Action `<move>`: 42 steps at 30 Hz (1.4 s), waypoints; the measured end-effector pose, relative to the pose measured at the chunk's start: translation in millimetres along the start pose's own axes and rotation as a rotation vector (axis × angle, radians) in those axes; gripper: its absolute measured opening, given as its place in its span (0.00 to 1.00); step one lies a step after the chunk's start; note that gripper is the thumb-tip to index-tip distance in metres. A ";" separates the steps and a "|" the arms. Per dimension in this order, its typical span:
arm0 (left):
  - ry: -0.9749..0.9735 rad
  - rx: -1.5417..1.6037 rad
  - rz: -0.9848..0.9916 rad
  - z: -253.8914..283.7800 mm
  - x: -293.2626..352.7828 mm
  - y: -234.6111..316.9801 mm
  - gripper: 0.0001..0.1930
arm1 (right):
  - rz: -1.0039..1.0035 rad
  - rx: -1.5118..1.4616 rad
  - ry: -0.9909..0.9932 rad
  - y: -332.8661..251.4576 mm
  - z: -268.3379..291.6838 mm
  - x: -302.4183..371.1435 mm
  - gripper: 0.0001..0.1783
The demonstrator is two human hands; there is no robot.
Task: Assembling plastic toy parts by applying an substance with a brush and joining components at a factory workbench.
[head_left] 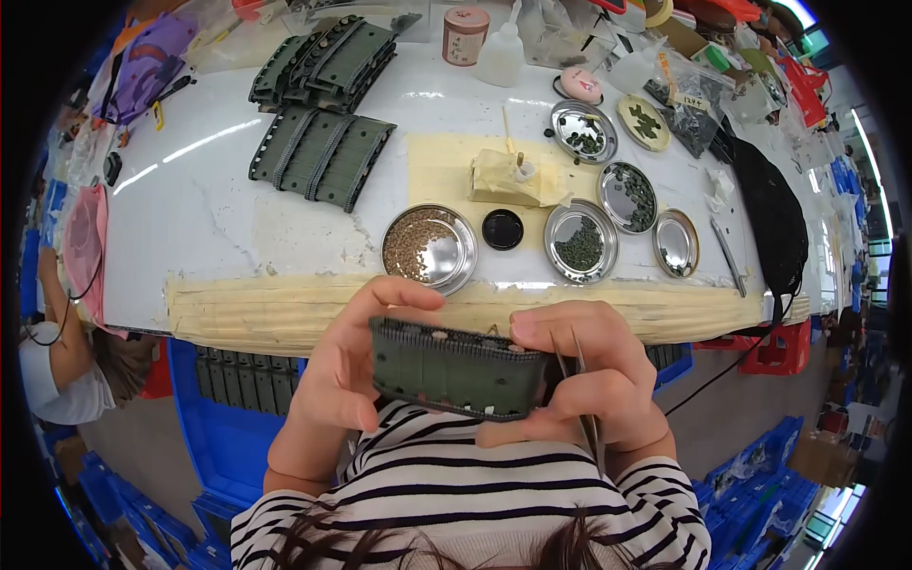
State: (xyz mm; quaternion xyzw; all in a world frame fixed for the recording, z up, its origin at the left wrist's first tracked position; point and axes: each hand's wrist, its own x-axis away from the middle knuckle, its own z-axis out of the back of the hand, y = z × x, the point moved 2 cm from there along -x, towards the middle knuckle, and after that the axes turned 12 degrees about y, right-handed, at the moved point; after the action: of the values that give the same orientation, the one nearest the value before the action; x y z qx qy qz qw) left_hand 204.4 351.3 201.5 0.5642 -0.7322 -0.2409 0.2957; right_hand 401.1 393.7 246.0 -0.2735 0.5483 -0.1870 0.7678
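Note:
In front of my chest is a dark green panel (446,377) with black ribbed edges and small pale and dark bits along its upper edge. My right hand (598,375) grips its right end, thumb on top and fingers below. Metal tweezers (591,442) are tucked between those same fingers, pointing down past the panel. My left hand (337,366) curves around the panel's left end with thumb and index finger apart; whether it touches the panel is hard to see. Beyond my hands stands a round tin of tan granules (410,249).
Several similar green panels (321,157) lie stacked at the back left. Tins of dark green pieces (579,242) and a small black cup (503,230) stand near the taped table edge (285,309). Behind them are a tape-wrapped block (513,180) and a white squeeze bottle (501,55).

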 end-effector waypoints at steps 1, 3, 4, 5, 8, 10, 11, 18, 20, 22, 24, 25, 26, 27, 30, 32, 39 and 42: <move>0.070 0.099 -0.044 -3.4 1.5 -4.4 0.50 | 0.078 0.070 0.049 1.9 -3.7 -0.6 0.19; 0.182 0.217 -0.047 -10.1 7.0 -15.9 0.43 | 0.193 0.164 0.103 4.9 -14.0 1.1 0.21; 0.250 0.239 -0.077 -14.8 7.3 -19.1 0.40 | 0.229 0.192 0.109 6.3 -20.3 3.6 0.22; 0.318 0.260 -0.105 -16.7 6.6 -20.5 0.37 | 0.264 0.220 0.115 7.6 -24.7 5.8 0.24; 0.105 0.582 -0.023 0.4 4.1 -30.2 0.29 | 0.268 0.174 0.126 11.6 -25.5 7.8 0.20; 0.035 0.584 0.027 -3.3 4.3 -30.2 0.26 | 0.201 0.122 0.114 13.0 -20.0 8.1 0.21; 0.029 0.556 -0.013 -5.6 1.7 -27.5 0.26 | 0.152 0.097 0.092 13.4 -10.6 6.9 0.23; 0.168 0.311 -0.322 1.4 3.2 -1.7 0.25 | -0.525 0.312 0.235 38.3 63.8 5.9 0.23; 0.231 0.208 -0.326 2.5 3.3 -1.3 0.26 | -0.614 0.383 0.258 45.3 71.2 5.1 0.17; 0.252 0.135 -0.328 1.7 1.7 -2.1 0.26 | -0.654 0.241 0.349 60.3 73.1 6.4 0.11; 0.229 0.094 -0.324 -2.7 -2.4 -4.1 0.26 | -0.538 0.360 0.263 71.7 79.4 4.6 0.07; 0.234 0.085 -0.292 -4.4 -2.6 -4.9 0.25 | -0.479 0.416 0.222 75.4 81.3 3.0 0.05; 0.238 0.076 -0.260 -6.0 -2.4 -5.6 0.24 | -0.490 0.442 0.212 77.6 79.8 0.5 0.06; 0.243 0.067 -0.228 -7.7 -2.2 -6.0 0.23 | -0.500 0.469 0.201 78.7 76.8 -2.6 0.06; 0.316 0.002 -0.190 -9.5 -2.6 -4.8 0.20 | -0.441 0.516 0.198 85.4 70.4 -1.7 0.08; 0.357 -0.032 -0.169 -10.9 -2.2 -2.9 0.21 | -0.388 0.560 0.173 86.6 67.6 -0.8 0.08; 0.324 -0.118 -0.225 -22.5 -10.1 0.2 0.26 | -0.297 0.667 0.099 84.5 63.7 -5.1 0.07; 0.309 -0.147 -0.254 -27.4 -10.3 1.3 0.24 | -0.302 0.666 0.112 85.2 64.3 -3.9 0.07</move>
State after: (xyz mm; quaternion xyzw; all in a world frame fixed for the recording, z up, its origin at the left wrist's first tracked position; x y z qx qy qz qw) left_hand 224.8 361.0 220.1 0.6593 -0.5815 -0.2395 0.4122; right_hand 459.5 476.3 211.7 -0.0760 0.4520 -0.4810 0.7473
